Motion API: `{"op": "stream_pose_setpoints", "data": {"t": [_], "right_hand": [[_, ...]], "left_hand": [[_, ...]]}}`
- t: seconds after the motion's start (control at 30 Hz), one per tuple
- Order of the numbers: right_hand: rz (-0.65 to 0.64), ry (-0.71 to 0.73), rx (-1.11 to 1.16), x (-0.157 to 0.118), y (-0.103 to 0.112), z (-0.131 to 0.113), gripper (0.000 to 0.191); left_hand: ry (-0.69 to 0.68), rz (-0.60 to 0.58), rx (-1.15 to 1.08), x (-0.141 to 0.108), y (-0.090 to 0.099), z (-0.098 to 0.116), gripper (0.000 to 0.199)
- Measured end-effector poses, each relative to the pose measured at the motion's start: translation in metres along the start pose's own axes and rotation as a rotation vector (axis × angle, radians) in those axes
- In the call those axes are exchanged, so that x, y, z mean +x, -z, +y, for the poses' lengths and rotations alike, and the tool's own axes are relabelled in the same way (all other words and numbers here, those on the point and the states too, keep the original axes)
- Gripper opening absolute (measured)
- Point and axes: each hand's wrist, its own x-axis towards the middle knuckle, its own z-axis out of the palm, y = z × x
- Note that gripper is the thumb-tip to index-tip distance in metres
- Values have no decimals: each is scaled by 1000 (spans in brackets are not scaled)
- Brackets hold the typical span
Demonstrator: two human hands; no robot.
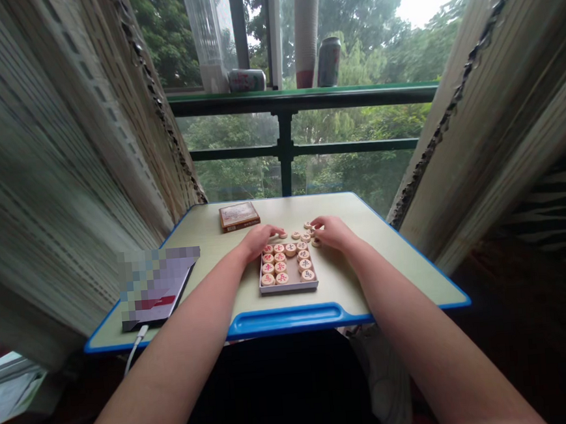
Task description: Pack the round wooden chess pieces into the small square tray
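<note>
A shallow open box (pixel 293 287) stands on the table in front of me, with round wooden Chinese chess pieces (pixel 282 279) set in columns inside it. Red characters mark the pieces on its left side, dark ones those on the right; between them a strip of the box's floor shows. Just past the box's far left corner, my left hand (pixel 262 240) has its fingertips closed on a chess piece (pixel 283 234). Beyond the far right corner my right hand (pixel 332 233) curls its fingers down onto a small group of loose pieces (pixel 305 236), gripping one at its edge, partly hidden.
A brown flat box (pixel 239 216) lies at the table's far left. Nearer, a tablet-like device (pixel 166 290) with a white cable (pixel 136 349) rests at the left edge. The blue tray groove (pixel 287 318) runs along the front. Cans (pixel 329 61) stand on the sill behind the railing.
</note>
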Motion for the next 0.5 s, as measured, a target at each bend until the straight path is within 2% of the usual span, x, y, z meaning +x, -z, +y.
{"op": "stream_pose_setpoints", "data": {"t": [0.1, 0.27, 0.37, 0.5], "right_hand": [[-50, -32, -8, -2, 1, -3, 28], [-41, -37, -25, -3, 2, -5, 30], [-62, -28, 18, -1, 1, -5, 30], [-56, -92, 109, 1, -1, -3, 26]], "left_hand": [[-2, -3, 1, -1, 0, 1, 43], [13, -18, -17, 0, 1, 3, 41], [15, -13, -33, 0, 0, 3, 41], [10, -2, -53, 2, 0, 1, 39]]}}
